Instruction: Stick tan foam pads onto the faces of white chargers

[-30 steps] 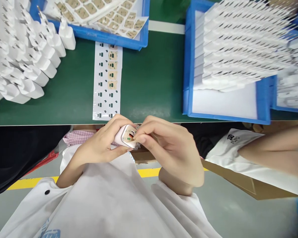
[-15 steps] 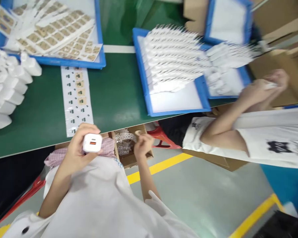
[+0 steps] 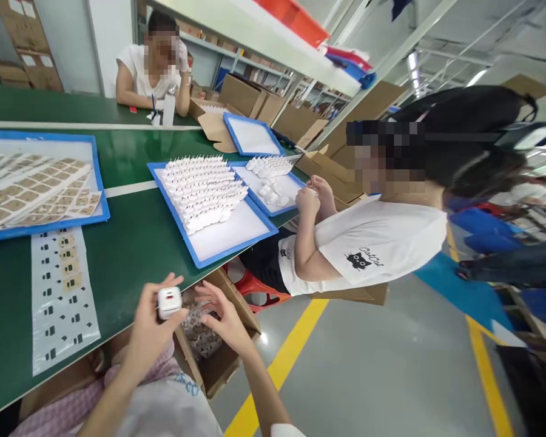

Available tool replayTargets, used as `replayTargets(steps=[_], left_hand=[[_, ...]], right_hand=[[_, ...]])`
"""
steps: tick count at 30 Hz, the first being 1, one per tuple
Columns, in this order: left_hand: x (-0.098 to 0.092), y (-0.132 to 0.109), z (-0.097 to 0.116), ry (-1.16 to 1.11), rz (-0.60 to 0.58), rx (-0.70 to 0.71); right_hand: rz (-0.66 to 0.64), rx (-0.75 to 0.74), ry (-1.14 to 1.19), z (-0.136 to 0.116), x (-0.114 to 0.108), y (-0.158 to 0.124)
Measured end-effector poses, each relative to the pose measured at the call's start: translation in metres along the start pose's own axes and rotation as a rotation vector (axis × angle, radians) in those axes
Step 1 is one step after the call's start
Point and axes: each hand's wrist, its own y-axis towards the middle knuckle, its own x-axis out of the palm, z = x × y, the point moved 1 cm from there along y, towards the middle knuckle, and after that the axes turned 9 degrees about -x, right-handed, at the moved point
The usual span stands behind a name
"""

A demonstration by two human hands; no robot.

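Moved: the view has swung up from the hands and out across the bench and aisle, and the right hand has spread open

Sticker tray: at far left, a blue tray rim (image 3: 36, 135) surrounds tan sticker sheets (image 3: 31, 194)

Backing strip: a printed liner strip (image 3: 62, 300) lies flat on the green workbench (image 3: 127, 255), with a few tan patches on it

Left hand: the left hand (image 3: 148, 331) is closed around a white plug charger (image 3: 170, 302), holding it up at the bench edge with its port face showing. That face is too small to tell whether a sticker is on it

Cardboard box: an open cardboard box (image 3: 221, 364) sits just below the bench edge, with crumpled backing waste (image 3: 199, 331) inside

Right hand: the right hand (image 3: 222, 318) is empty, fingers spread wide above the box. It would have to close before it could grip anything

Charger tray: rows of white chargers (image 3: 202, 191) stand in a blue tray with a white base (image 3: 239, 249)

Co-worker: a seated person in a white T-shirt (image 3: 368, 243) has both hands (image 3: 316, 194) raised together near a second tray of chargers (image 3: 268, 182)
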Motion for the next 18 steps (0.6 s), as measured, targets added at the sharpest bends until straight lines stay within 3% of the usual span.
replayTargets(steps=[4,6,8,11,14,16,18], left_hand=[[0.069,0.034,0.01,-0.183,-0.244,-0.043],[0.085,0.045,0.019,-0.202,-0.319,-0.052],[0.084,0.047,0.028,-0.124,-0.354,-0.041],[0.052,0.033,0.036,0.033,-0.279,0.002],[-0.004,0.003,0.03,0.146,-0.028,0.103],[-0.05,-0.02,0.017,0.211,0.181,0.107],[-0.097,-0.043,0.0,0.303,0.414,0.081]], right_hand=[[0.199,-0.171,0.149,-0.039,-0.018,0.004],[0.279,-0.18,0.092,-0.045,-0.04,0.016],[0.361,-0.186,-0.074,-0.041,-0.078,0.038],[0.552,-0.171,-0.365,-0.029,-0.158,0.091],[0.643,-0.152,-0.483,-0.022,-0.225,0.145],[0.653,-0.149,-0.566,-0.02,-0.249,0.171],[0.649,-0.163,-0.65,-0.018,-0.259,0.188]])
